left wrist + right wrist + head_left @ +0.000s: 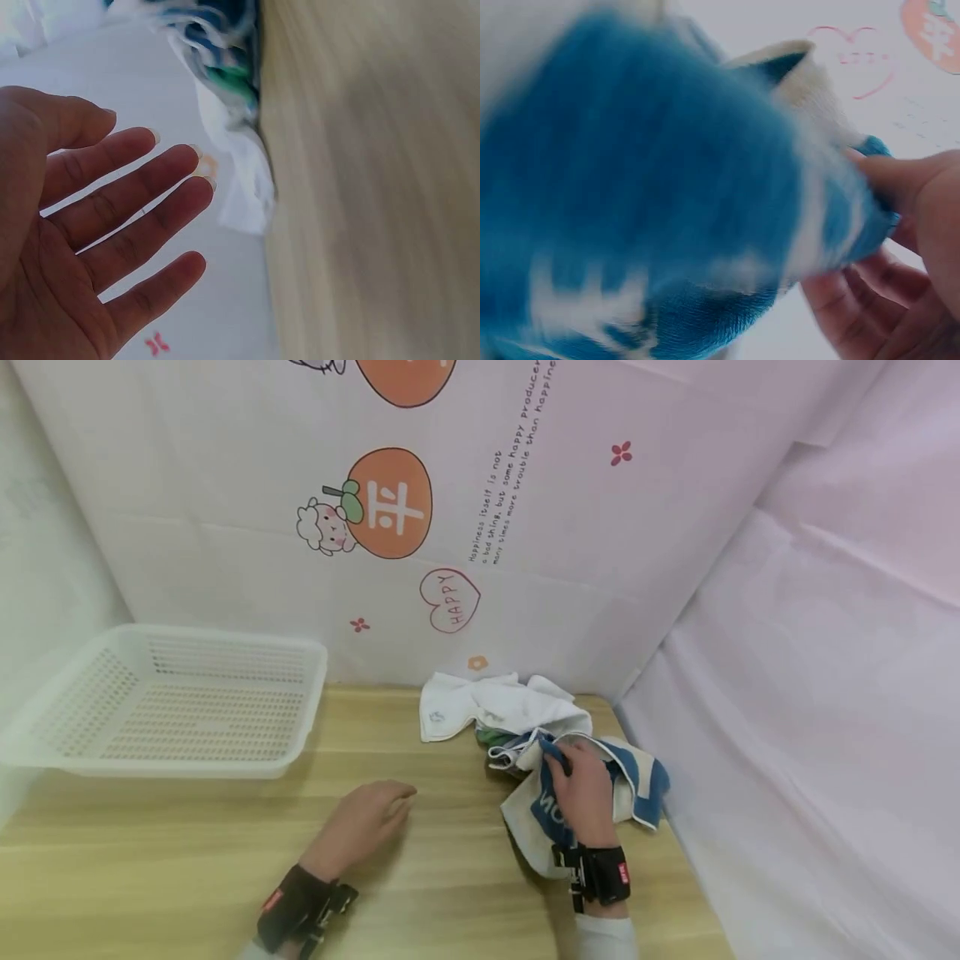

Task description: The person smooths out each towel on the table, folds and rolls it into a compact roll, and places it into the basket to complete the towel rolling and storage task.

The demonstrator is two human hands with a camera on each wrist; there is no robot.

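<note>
My right hand (585, 793) pinches a blue and white towel (551, 806) with lettering on it, at the right of the table. In the right wrist view, thumb and fingers grip a bunched corner of this towel (667, 157), and the rest hangs blurred. Behind it lies a crumpled white cloth (517, 706), with green and dark folded fabric (495, 739) tucked beneath. Left of the pile, my left hand (360, 827) is held over the table and holds nothing. Its fingers (142, 225) are spread and relaxed in the left wrist view.
A white plastic basket (300, 739) with a perforated base stands at the back left of the wooden table (420, 893). A printed white sheet (540, 618) rises behind the table, and white fabric (787, 760) hangs along the right side.
</note>
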